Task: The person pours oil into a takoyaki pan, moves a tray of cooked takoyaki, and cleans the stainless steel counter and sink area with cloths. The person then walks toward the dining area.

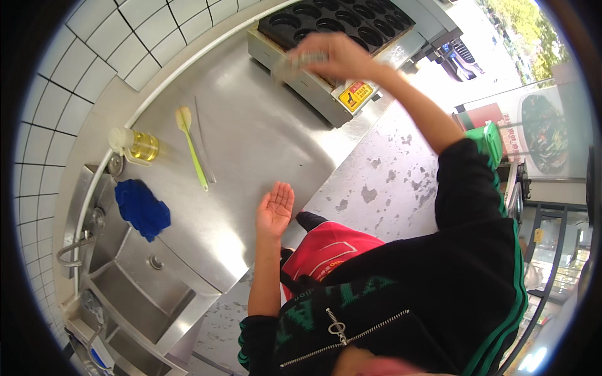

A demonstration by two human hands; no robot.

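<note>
My right hand (338,57) is raised at the near edge of a griddle (359,17) with rows of round black moulds. Its fingers are closed round a pale, blurred object (285,70), whose kind I cannot make out. Lower down, my left hand (274,212) lies open, palm up and fingers stretched, above the front edge of the steel counter (251,144); nothing is in it. To its left, a lime-green spatula (193,153) with a cream head lies beside a thin metal rod (204,141).
Near the tiled wall stands a clear jug of yellow oil (144,146) with a whitish top. A crumpled blue cloth (143,207) lies at the rim of the steel sink (128,263), by a tap (72,254). A warning label (355,95) marks the griddle's front.
</note>
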